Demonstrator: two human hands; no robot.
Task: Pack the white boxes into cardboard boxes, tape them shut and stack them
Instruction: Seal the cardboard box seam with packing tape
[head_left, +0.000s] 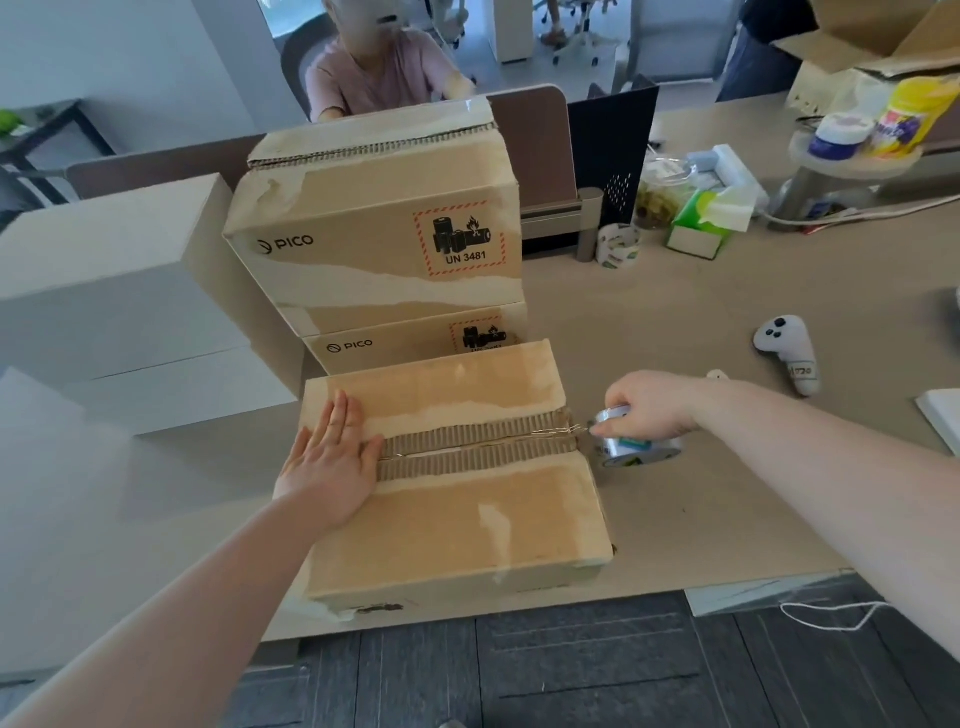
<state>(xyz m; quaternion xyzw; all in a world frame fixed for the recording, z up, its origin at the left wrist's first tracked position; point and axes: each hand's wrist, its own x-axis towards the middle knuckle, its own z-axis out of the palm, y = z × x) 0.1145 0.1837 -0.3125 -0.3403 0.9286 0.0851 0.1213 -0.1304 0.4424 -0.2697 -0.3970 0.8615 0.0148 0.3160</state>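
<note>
the cardboard box (457, 499) being sealed lies flat at the near edge of the worktop (727, 322), its two top flaps meeting along a seam where the outer paper is torn away and the ribbed core shows. the left hand (332, 462) rests on the left end of that seam with straight, spread fingers, pressing the flaps down. the right hand (644, 408) is just off the box's right end, its fingers curled round a roll of clear tape (636, 447); a thin strip seems to run from the roll onto the seam, though it is too faint to be sure.

the box looks stiff but worn, so the flaps probably spring up unless held flat, and the stripped seam may take tape poorly. it is likely moderately heavy if filled; lifting by the two short ends, low down, seems safest. clear tape is thin and clingy, best kept taut from the roll.

counted: three cardboard boxes, two of them in a stack (384, 234) behind the one in hand; at least two white boxes (114, 291) at the left, piled; two tape rolls, the second roll (618, 244) standing farther back.
</note>
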